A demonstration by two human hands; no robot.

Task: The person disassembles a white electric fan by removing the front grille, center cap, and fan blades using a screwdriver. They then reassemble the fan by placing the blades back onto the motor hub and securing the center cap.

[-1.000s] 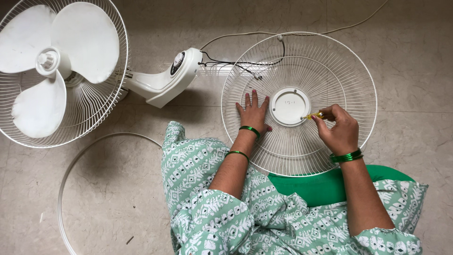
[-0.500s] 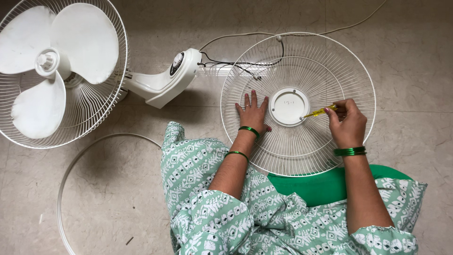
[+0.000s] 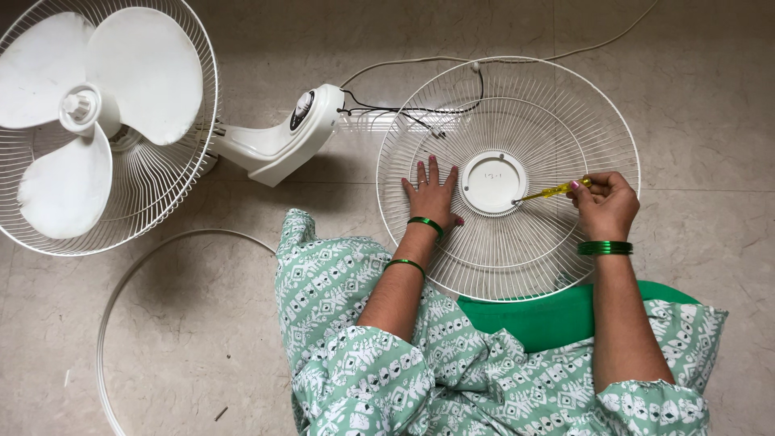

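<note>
A yellow screwdriver (image 3: 555,190) is held nearly level, its long axis running from the right hand (image 3: 607,202) toward the left and slightly downward, so that its tip points at the edge of the round white hub (image 3: 493,182) of the fan guard (image 3: 525,266). The handle end is pinched between the fingertips of the right hand, whose fingers are curled closed around it. The shaft reaches out to the left of that hand, over the wire ribs. The left hand (image 3: 433,196) is laid flat on the guard just left of the hub, fingers spread a little and pointing away from the body. The guard is seen lying flat on the floor (image 3: 710,97). Well to the left of the left hand, a white fan (image 3: 89,121) with three blades is seen lying on the floor, and a loose white ring (image 3: 109,307) lies below it.
</note>
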